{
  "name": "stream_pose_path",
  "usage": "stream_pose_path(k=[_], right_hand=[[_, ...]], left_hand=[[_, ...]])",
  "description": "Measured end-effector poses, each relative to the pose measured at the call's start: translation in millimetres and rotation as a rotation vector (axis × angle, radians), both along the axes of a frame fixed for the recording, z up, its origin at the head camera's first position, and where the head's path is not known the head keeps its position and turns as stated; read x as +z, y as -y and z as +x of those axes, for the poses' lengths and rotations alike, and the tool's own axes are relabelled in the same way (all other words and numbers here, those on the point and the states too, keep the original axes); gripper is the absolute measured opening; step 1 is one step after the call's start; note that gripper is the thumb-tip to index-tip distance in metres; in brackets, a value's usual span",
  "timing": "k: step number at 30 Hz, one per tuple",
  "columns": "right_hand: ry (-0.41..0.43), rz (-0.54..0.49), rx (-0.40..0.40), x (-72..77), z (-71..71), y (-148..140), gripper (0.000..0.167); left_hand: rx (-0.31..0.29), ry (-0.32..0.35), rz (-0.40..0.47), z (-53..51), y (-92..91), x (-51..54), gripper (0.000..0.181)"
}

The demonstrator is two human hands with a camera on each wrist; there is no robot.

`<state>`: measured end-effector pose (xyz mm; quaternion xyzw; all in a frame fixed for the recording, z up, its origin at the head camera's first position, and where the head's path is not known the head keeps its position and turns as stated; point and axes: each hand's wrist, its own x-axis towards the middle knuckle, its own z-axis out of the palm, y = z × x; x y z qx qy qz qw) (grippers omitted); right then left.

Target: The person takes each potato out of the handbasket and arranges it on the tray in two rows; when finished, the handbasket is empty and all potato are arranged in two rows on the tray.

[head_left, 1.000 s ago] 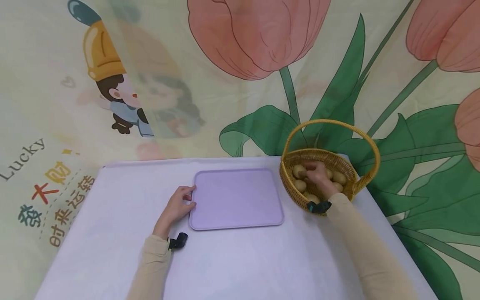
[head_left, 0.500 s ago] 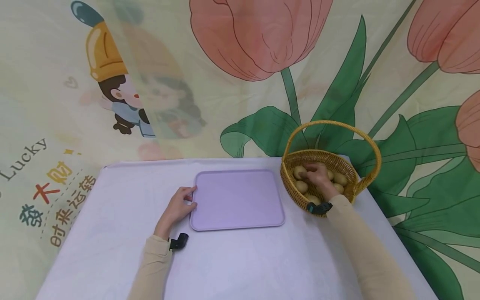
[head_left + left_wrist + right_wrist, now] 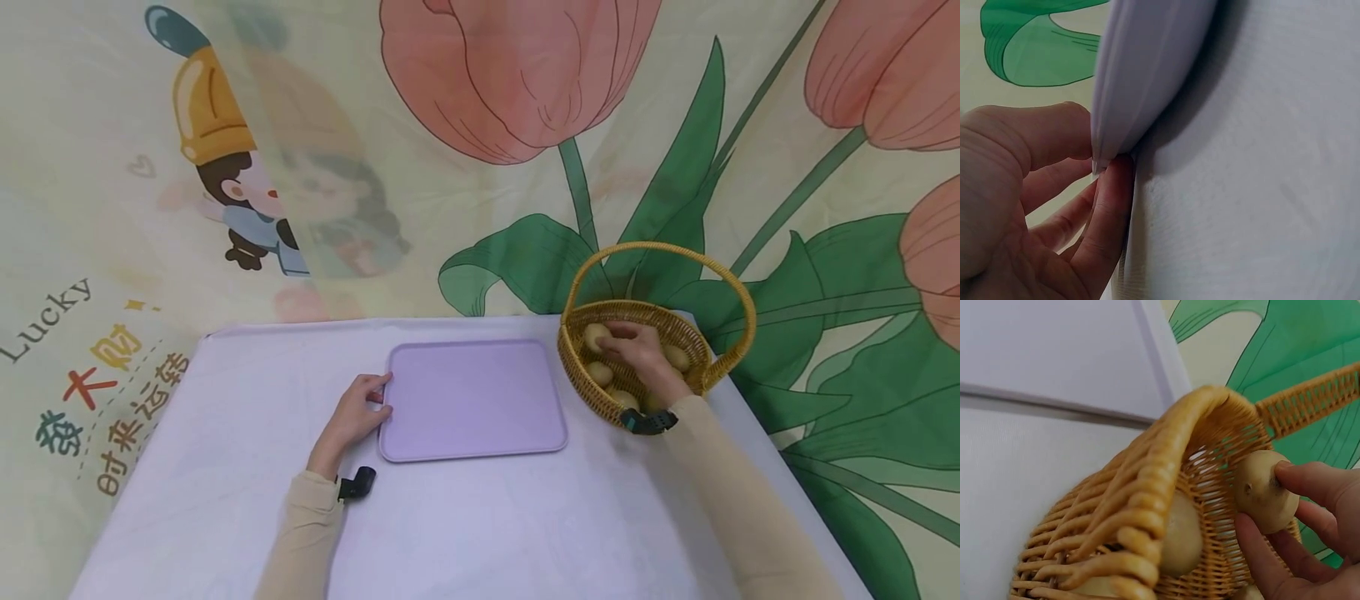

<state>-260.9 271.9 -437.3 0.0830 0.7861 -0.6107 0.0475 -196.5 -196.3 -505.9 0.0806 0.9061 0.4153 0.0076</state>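
Note:
A purple tray (image 3: 476,400) lies flat on the table; in the left wrist view its edge (image 3: 1141,69) stands large above the fingers. The left hand (image 3: 356,419) pinches the tray's left edge between thumb and fingers (image 3: 1107,219). Inside the wicker basket (image 3: 581,396), the right hand (image 3: 641,354) holds a potato (image 3: 597,337). The right wrist view shows this potato (image 3: 1265,490) between thumb and fingertips, above the basket's inner wall, with another potato (image 3: 1180,537) beneath. Several potatoes lie in the basket, partly hidden by the right hand.
A white cloth covers the table (image 3: 480,525). The basket's tall arched handle (image 3: 660,246) rises at the right of the tray. Behind the table hangs a printed backdrop (image 3: 337,125) with tulips and a cartoon figure.
The right hand has shifted slightly within the basket, and the potato at its fingertips is a little raised. The left hand has stayed on the tray's edge.

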Motion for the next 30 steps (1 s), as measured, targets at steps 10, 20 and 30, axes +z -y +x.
stream_pose_path(k=[10, 20, 30], right_hand=[[-0.086, -0.049, 0.015, 14.6, 14.3, 7.6, 0.052], [-0.07, 0.032, 0.057, 26.2, 26.7, 20.5, 0.057], [-0.131, 0.037, 0.119, 26.1, 34.1, 38.8, 0.058]], left_hand=[[0.004, 0.007, 0.019, -1.6, -0.9, -2.9, 0.059], [0.007, -0.004, 0.022, -1.3, 0.8, -2.8, 0.059], [0.009, -0.015, 0.032, -1.7, 0.3, -2.5, 0.059]])
